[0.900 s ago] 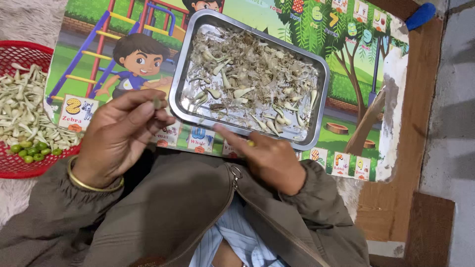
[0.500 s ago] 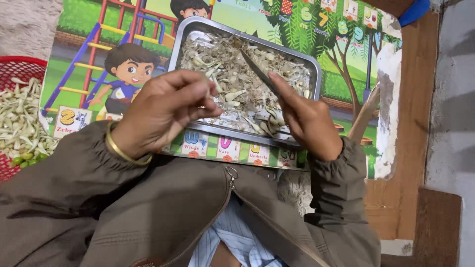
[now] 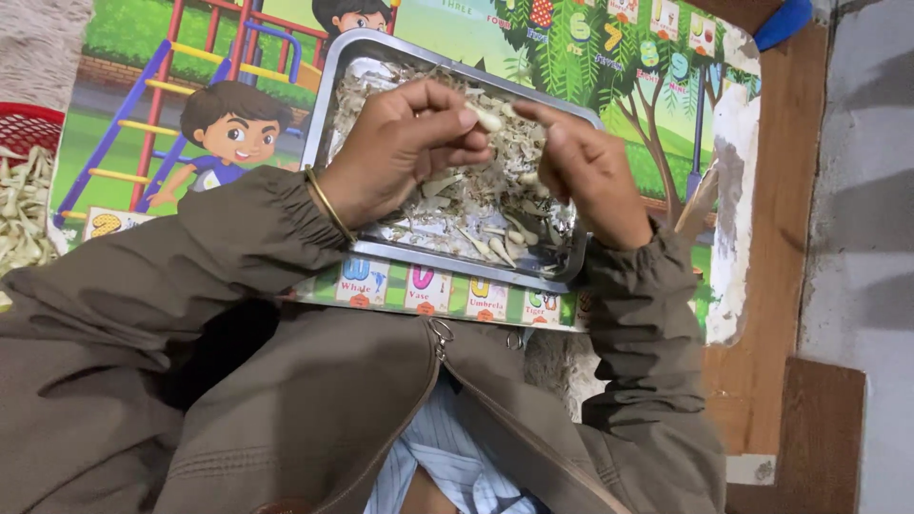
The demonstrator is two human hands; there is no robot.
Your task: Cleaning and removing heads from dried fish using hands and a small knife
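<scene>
My left hand [image 3: 405, 143] hovers over a steel tray [image 3: 333, 90] and pinches a pale pod [image 3: 487, 118] between thumb and fingers. My right hand [image 3: 590, 171] is just to its right, fingertips bent in toward the same pod; whether it touches it I cannot tell. The tray holds a heap of pale empty pod shells [image 3: 476, 205]. A thin gold bangle [image 3: 328, 202] circles my left wrist. Both arms wear brown jacket sleeves.
The tray rests on a colourful children's picture board [image 3: 200, 124]. At the far left stands a red basket [image 3: 33, 124] of green pods [image 3: 21, 214]. A wooden floor edge [image 3: 781, 190] and a grey wall [image 3: 866, 190] lie to the right.
The view has tilted down and closer. Both hands rose over the tray and came together around one pod; the right hand moved in from the tray's right side.
</scene>
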